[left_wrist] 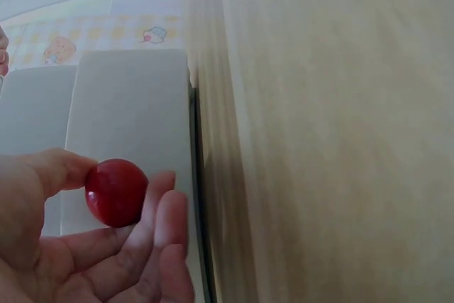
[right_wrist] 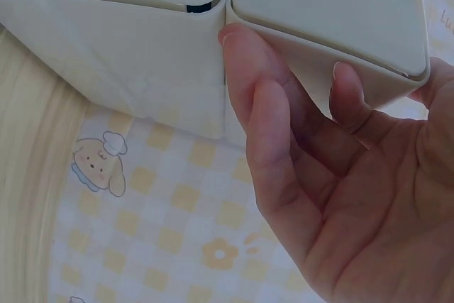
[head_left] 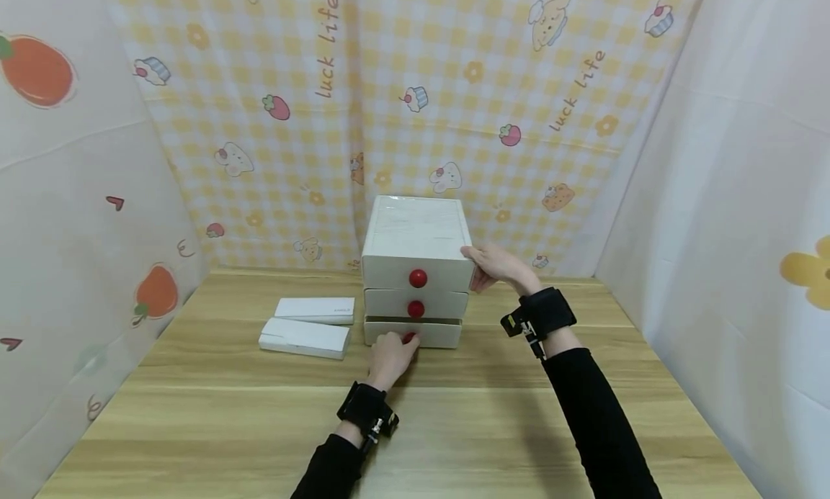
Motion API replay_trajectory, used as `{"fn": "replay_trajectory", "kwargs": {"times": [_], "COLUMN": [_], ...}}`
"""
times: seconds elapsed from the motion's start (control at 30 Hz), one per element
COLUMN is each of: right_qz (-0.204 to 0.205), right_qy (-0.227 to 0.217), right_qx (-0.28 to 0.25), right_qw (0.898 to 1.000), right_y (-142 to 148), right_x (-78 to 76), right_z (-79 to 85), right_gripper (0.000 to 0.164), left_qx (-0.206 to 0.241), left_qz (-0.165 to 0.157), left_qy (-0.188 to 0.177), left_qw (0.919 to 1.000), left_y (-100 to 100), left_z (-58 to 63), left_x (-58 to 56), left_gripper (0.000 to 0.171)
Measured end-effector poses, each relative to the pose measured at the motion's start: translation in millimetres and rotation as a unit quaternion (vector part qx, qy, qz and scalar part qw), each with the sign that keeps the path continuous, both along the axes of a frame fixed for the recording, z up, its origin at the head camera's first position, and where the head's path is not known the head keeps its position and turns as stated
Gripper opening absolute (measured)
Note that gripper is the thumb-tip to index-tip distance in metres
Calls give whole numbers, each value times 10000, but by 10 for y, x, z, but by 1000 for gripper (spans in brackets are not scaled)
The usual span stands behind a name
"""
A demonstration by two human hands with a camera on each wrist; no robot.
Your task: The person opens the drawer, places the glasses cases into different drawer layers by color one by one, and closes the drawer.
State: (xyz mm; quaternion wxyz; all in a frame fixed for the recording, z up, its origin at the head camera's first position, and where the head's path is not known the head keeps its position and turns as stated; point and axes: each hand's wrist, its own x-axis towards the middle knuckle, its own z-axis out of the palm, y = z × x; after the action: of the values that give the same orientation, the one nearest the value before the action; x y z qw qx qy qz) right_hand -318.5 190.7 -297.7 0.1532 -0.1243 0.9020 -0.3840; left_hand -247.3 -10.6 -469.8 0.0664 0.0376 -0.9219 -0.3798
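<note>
A white cabinet has three stacked drawers, each with a round red knob. The bottom drawer stands slightly out from the cabinet, with a dark gap along its top. My left hand pinches that drawer's red knob between thumb and fingers. High on the cabinet's right side rests my right hand. One digit reaches over its top edge, while bent fingers lie against the side wall near the upper drawers.
Two slim white boxes, a rear one and a front one, lie to the left of the cabinet. Beneath everything is a wood-grain table. A yellow checked curtain hangs behind, with pale cloth on both sides.
</note>
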Motion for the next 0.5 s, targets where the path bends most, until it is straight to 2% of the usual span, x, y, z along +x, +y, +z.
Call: {"fn": "replay_trajectory", "kwargs": {"times": [0.2, 0.33, 0.5], "right_qz": [112, 78, 38], "right_qy": [41, 16, -29], "right_qx": [32, 20, 0], "right_qw": [9999, 10000, 10000], "right_y": [-39, -30, -8], "right_x": [12, 15, 8], "right_z": [6, 22, 20], "right_gripper": [56, 54, 54], "left_qx": [123, 39, -140], "left_qz": [56, -105, -451], "left_qy": [116, 75, 141], "left_qw": [9998, 9999, 9988], "left_y": [-27, -38, -56], "left_z": [37, 111, 168], "left_x": [60, 140, 261], "left_gripper": [54, 53, 55]}}
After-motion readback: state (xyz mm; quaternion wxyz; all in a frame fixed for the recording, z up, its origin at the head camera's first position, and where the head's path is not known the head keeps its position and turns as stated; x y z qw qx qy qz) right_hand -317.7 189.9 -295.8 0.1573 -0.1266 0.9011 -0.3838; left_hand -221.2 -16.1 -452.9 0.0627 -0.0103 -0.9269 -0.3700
